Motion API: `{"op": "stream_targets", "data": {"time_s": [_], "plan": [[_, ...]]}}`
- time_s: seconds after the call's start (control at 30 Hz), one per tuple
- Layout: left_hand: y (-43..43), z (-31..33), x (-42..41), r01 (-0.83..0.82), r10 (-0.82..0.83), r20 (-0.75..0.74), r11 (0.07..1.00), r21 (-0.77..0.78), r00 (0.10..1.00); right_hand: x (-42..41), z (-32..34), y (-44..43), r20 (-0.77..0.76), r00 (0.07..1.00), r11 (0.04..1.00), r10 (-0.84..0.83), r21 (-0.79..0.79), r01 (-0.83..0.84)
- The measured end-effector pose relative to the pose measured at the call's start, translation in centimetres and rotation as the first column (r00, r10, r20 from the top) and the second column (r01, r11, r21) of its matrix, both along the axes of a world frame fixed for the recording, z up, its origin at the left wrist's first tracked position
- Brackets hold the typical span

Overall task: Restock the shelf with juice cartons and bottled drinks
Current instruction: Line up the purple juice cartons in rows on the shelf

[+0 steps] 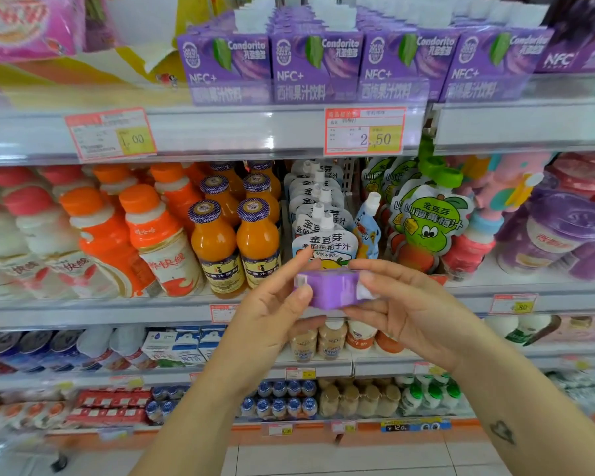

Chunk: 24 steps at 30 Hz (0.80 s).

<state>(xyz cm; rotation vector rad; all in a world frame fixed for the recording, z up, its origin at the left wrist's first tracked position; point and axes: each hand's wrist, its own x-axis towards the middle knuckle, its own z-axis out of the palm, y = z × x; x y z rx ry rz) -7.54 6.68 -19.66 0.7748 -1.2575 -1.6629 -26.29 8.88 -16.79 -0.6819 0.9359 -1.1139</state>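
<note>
- Small purple carton (327, 292) is held in the air between both hands. It lies on its side in front of the white pouches (323, 231) on the middle shelf and rests on no shelf.
- Left hand (275, 317) grips the carton's left end, thumb on the near face and forefinger up over the top edge.
- Right hand (406, 304) grips the right end, fingers over the top and thumb beneath. A white folded flap shows by the fingertips.
- The hands are close together, joined only by the carton.
- Top shelf rail (220, 132) is above the hands. Matching cartons (316, 63) stand upright there, four across the front with more behind.
- Price tag (364, 130) on the rail reads 2.50.
- Middle shelf: orange-capped bottles (152, 242) at left, then orange juice bottles (236, 242). Green pouches (423, 221) are to the right of the white ones.
- Lower shelf: milk cartons (176, 348). The labels are too blurred to read.
</note>
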Motion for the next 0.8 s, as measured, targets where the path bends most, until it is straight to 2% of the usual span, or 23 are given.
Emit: {"op": "stream_targets", "data": {"time_s": [0.1,0.17,0.23,0.4,0.57,0.7,0.8], "plan": [[0.0,0.0,-0.1,-0.056,0.064,-0.054,0.990,0.130,0.996,0.4,0.1,0.2,-0.164,0.985,0.989,-0.050,-0.144,0.026],[-0.3,-0.1,0.1,-0.047,0.065,-0.080,0.977,0.208,0.995,0.6,0.3,0.3,-0.319,0.945,0.971,-0.074,-0.239,-0.005],[-0.5,0.0,0.3,-0.026,0.053,-0.100,0.966,0.259,0.994,0.8,0.8,0.5,-0.398,0.915,0.951,-0.070,-0.302,-0.059],[-1.1,-0.2,1.1,0.046,0.045,-0.244,0.933,0.356,0.969,1.5,1.3,0.5,-0.383,0.922,0.927,-0.066,-0.366,-0.085],[-1.0,-1.3,1.5,0.183,-0.012,-0.415,0.909,0.375,0.910,2.0,1.6,0.7,-0.435,0.899,0.893,-0.053,-0.423,-0.152],[-1.1,-1.1,1.5,0.191,-0.012,-0.414,0.900,0.393,0.910,1.9,1.9,0.5,-0.449,0.892,0.883,-0.056,-0.439,-0.166],[-1.3,0.5,1.6,0.147,0.000,-0.348,0.906,0.396,0.937,1.5,2.4,0.3,-0.461,0.886,0.875,-0.056,-0.449,-0.179]]}}
